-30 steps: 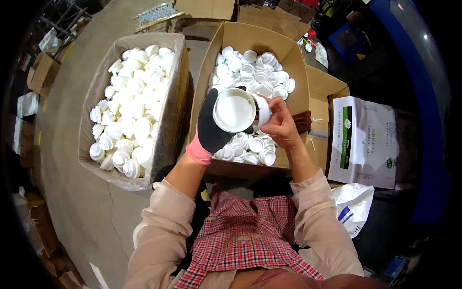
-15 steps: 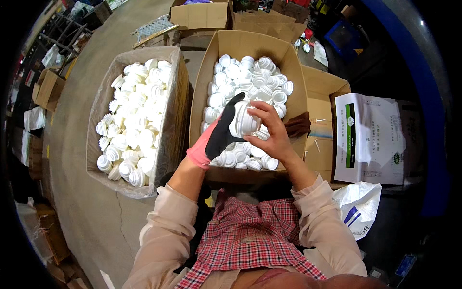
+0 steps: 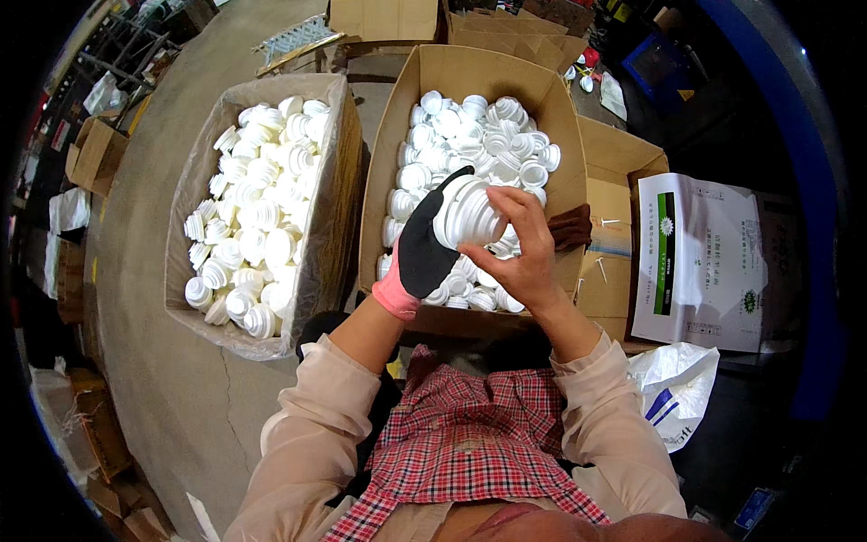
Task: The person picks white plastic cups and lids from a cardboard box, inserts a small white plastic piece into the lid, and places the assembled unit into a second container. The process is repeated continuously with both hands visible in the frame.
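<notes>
A white ribbed plastic cap (image 3: 466, 213) is held between both hands above the middle cardboard box (image 3: 390, 135). My left hand (image 3: 424, 248), in a black glove with a pink cuff, grips it from the left and below. My right hand (image 3: 522, 248) is bare and its fingers wrap the cap from the right. The box under them is filled with several more white caps (image 3: 470, 135).
A second box (image 3: 336, 181) lined with clear plastic stands to the left, full of white ribbed caps (image 3: 257, 217). A printed white sack (image 3: 695, 262) and a plastic bag (image 3: 677, 388) lie to the right. More cartons stand behind and at the far left on the concrete floor (image 3: 153, 361).
The cap has been turned from showing its open round face to lying on its side with the ribs showing. Both hands stay on it; the view has shifted slightly.
</notes>
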`<state>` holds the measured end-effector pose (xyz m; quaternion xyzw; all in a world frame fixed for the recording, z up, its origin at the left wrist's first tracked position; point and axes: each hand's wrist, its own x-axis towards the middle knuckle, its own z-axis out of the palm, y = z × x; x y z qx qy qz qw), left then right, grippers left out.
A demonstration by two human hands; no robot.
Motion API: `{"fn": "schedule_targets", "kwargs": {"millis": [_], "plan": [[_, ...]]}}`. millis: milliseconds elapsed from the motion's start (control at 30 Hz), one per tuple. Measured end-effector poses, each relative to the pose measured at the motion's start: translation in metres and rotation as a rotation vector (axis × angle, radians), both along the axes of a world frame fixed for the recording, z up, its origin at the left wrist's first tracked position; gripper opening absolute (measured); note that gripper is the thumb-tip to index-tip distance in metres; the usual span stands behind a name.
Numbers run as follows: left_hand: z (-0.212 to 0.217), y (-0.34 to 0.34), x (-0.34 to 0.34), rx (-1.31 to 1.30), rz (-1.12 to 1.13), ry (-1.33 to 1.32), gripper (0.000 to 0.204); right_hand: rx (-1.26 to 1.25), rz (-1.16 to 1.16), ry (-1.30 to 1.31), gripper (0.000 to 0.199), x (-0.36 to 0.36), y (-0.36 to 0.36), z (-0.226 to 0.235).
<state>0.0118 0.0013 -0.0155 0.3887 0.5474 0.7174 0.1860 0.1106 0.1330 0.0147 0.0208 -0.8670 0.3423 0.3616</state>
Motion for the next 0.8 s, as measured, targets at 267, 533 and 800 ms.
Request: {"fn": "schedule_targets", "kwargs": {"millis": [267, 533, 800], "plan": [[-0.006, -0.001, 0.0, 0.101, -0.067, -0.144, 0.048, 0.006, 0.001, 0.004, 0.072, 0.0, -0.003, 0.001], [-0.003, -0.005, -0.001, 0.124, -0.089, -0.23, 0.047, 0.012, -0.002, -0.004, 0.071, -0.001, -0.007, 0.003], [0.017, -0.006, 0.001, -0.023, -0.142, -0.371, 0.069, 0.052, -0.007, -0.053, 0.071, 0.0, -0.006, 0.009]]}}
